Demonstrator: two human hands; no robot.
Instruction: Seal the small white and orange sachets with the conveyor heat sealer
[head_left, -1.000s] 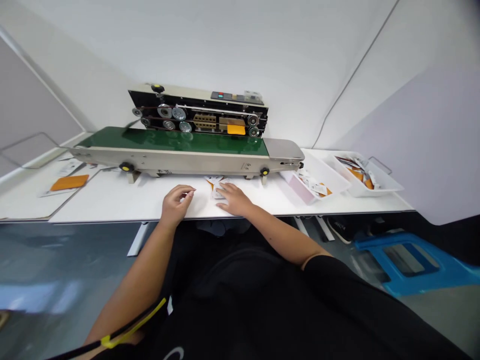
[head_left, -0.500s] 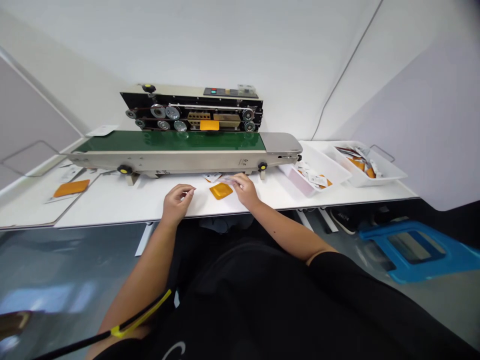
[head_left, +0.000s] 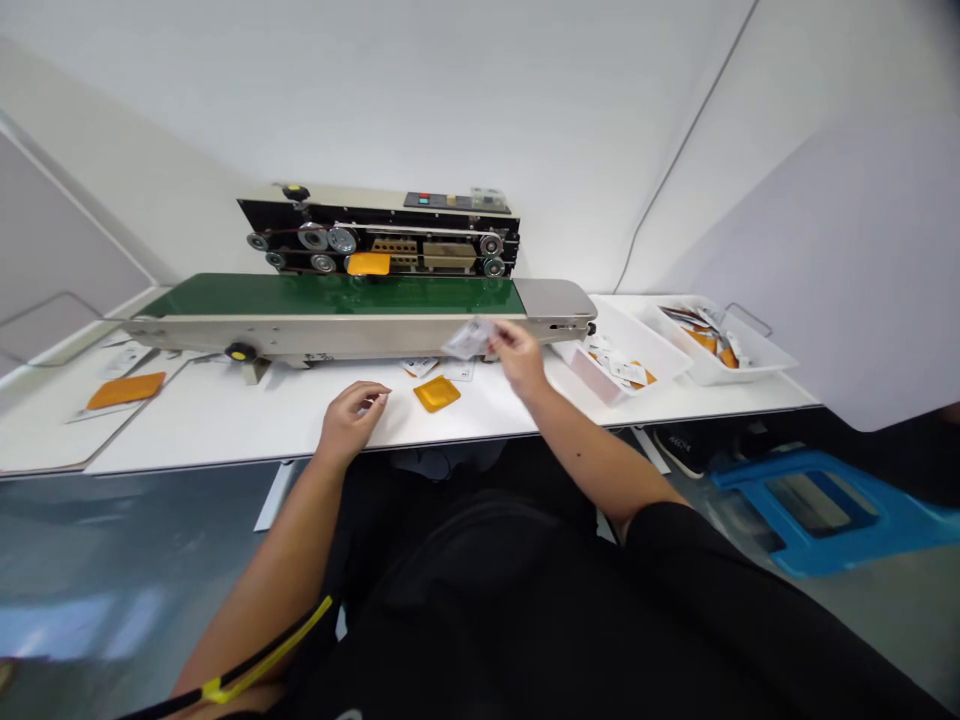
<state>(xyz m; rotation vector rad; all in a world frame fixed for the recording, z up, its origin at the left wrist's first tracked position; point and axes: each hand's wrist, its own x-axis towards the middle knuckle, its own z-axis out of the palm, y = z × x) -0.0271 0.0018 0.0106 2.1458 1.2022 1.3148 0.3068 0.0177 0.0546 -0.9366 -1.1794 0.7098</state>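
**Q:** Left hand (head_left: 351,422): state?

**A:** Released and empty, fingers loosely curled at the tabletop (head_left: 225,415) edge. An orange packet (head_left: 436,394) lies flat to its right.

**Q:** Right hand (head_left: 521,358)?

**A:** Pinching a clear sachet (head_left: 470,339), lifted above the tabletop, so nothing obstructs it, before the band sealer (head_left: 360,335). A white tray (head_left: 630,360) sits just beyond.

This is a small packing workshop: a conveyor bag-sealing machine (head_left: 375,250) stands on a long white desk (head_left: 225,430), with white trays (head_left: 600,388) of orange sachets (head_left: 626,368) to the machine's right and a blue stool (head_left: 825,552) below and right of it.
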